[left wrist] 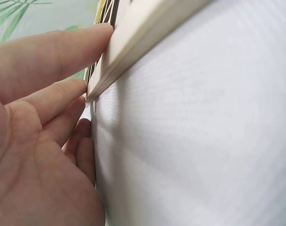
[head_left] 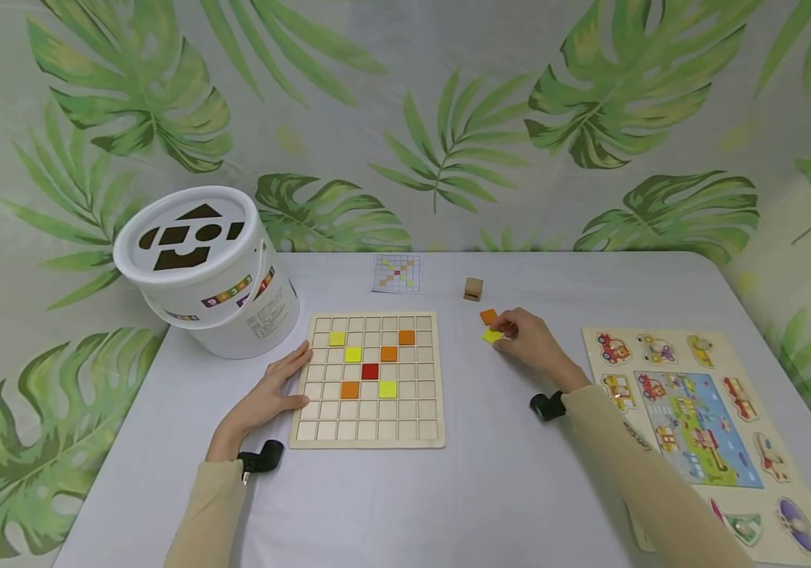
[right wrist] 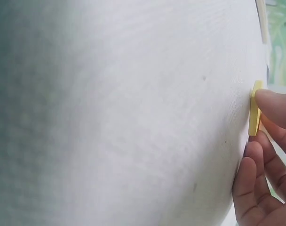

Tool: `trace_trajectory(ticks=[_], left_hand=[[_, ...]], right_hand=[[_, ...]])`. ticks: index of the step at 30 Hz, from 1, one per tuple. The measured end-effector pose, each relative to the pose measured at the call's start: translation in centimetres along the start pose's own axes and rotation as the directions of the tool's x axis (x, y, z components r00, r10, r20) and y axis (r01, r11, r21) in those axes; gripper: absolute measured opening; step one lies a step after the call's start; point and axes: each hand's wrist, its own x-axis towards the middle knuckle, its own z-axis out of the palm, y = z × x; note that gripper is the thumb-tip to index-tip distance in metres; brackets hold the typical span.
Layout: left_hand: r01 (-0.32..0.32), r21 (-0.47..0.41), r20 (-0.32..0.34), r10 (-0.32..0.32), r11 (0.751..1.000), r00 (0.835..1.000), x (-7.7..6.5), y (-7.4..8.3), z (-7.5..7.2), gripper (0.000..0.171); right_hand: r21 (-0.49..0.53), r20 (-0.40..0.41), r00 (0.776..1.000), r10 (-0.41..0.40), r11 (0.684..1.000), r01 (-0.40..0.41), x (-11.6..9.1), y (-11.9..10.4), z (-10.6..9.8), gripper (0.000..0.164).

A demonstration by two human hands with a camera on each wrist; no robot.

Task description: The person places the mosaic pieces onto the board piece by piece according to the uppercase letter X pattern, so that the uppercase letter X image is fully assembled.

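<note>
A wooden grid board [head_left: 366, 439] lies on the table with yellow, orange and red square tiles in some cells. The red tile [head_left: 370, 371] sits near the middle, where the diagonal lines of tiles meet. Along the board's left edge rests my left hand [head_left: 272, 392], fingers extended; the left wrist view shows fingertips at the board's wooden side [left wrist: 129, 49]. Right of the board, my right hand [head_left: 535, 341] pinches a yellow tile [head_left: 492, 335]. In the right wrist view the thumb presses that yellow tile [right wrist: 255, 108]. Just behind it lies an orange tile [head_left: 488, 316].
A pattern card [head_left: 396, 274] lies behind the board, with a small wooden block [head_left: 472, 289] to its right. At the back left stands a white lidded bucket [head_left: 235, 319] with shaped holes. A vehicle picture puzzle [head_left: 718, 347] lies under and beside the right forearm.
</note>
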Motion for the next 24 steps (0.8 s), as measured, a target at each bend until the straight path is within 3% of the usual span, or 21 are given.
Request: trace_trajectory(ticks=[11,18,24], left_hand=[[0.004,0.013,0.002,-0.004,1.000,1.000,0.1,-0.1,0.0,0.077],[-0.003,0.013,-0.001,0.003,1.000,1.000,0.0,-0.2,0.0,0.076],[-0.007,0.001,0.007,0.007,1.000,1.000,0.1,-0.3,0.0,0.077]], right_hand=[[-0.051,0.044,0.999,0.029,0.998,-0.027,0.5,0.0,-0.8,0.019],[0.020,0.001,0.998,0.062,0.998,-0.062,1.7,-1.0,-0.7,0.026],[-0.030,-0.011,0.995,0.098,0.995,-0.099,2.8,-1.6,-0.2,0.027]])
